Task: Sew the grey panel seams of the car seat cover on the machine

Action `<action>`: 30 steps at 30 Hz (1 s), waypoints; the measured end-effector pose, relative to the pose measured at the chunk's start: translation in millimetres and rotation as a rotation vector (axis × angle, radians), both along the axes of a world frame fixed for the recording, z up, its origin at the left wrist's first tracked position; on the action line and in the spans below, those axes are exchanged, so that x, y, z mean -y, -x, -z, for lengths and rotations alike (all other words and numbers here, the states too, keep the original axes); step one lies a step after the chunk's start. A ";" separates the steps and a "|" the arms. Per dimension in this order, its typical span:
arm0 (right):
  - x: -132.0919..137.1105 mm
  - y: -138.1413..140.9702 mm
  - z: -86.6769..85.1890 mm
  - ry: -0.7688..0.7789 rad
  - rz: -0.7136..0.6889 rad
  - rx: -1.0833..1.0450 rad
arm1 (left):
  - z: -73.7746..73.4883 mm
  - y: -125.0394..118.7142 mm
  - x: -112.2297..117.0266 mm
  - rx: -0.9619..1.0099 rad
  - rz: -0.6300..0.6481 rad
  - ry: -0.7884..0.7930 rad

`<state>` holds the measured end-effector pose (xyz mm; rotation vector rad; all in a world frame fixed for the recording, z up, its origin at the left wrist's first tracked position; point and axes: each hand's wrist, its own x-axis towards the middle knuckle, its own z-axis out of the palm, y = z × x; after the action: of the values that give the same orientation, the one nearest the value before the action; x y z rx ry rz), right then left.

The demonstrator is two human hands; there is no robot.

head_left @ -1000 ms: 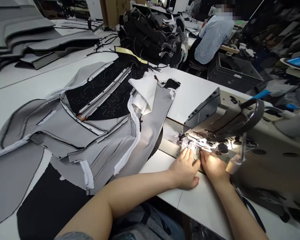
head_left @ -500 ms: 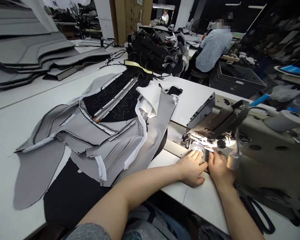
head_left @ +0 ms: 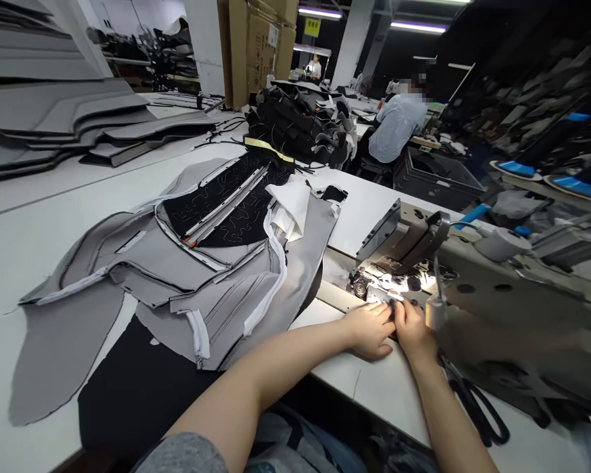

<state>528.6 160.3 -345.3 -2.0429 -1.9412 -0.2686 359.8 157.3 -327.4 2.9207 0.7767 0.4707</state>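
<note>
Both hands meet on the bed of a sewing machine (head_left: 398,243), just in front of its lit needle area. My left hand (head_left: 372,330) rests with fingers bent forward at the metal plate. Close beside it, my right hand (head_left: 414,332) has its fingers pinched together. Between the fingertips shows a small dark piece (head_left: 392,304), too small and partly covered to name. To the left lies a grey and black sewn cover (head_left: 217,263) with white edging strips, apart from both hands. Black-handled scissors (head_left: 482,410) lie right of my right forearm.
A thread cone (head_left: 502,243) stands on the machine. Stacked grey panels (head_left: 54,112) fill the far left of the white table (head_left: 24,243). Behind the cover are a dark heap of sewn pieces (head_left: 300,121) and a cardboard box (head_left: 259,56). A co-worker (head_left: 398,125) sits farther back.
The view has tilted up and turned slightly right. The fingers of both hands have drawn closer together; a shiny round piece seen between them before is now mostly covered.
</note>
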 end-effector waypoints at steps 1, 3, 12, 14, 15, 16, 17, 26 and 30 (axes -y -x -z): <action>-0.6 -0.5 1.0 -0.005 -0.003 -0.010 | -0.4 -0.7 -1.9 -0.015 0.011 0.012; 0.5 -0.4 1.7 -0.010 -0.012 -0.027 | -1.4 -2.5 -3.0 -0.033 0.027 0.016; 16.6 41.7 -4.2 0.060 -0.072 0.022 | -2.9 50.7 65.8 -0.119 -0.039 0.092; 7.8 52.0 -7.3 0.084 -0.056 0.045 | -5.8 68.6 76.8 -0.140 0.010 0.133; 2.4 56.1 -9.3 0.096 -0.049 0.055 | -7.0 74.8 79.4 -0.145 0.020 0.148; -2.8 59.5 -11.3 0.108 -0.044 0.065 | -7.8 78.8 80.4 -0.145 0.023 0.158; -7.3 62.4 -13.1 0.120 -0.039 0.075 | -8.0 80.9 80.3 -0.140 0.023 0.163; -12.7 70.1 -9.8 0.195 0.055 0.068 | -8.6 79.8 77.8 -0.130 0.024 0.143; -14.3 61.5 -3.0 0.237 0.112 0.017 | -8.7 81.9 78.6 -0.138 0.030 0.121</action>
<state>467.2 174.7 -342.3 -2.3103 -1.9518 -0.0833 277.9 78.7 -318.7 2.8707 0.7481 0.2137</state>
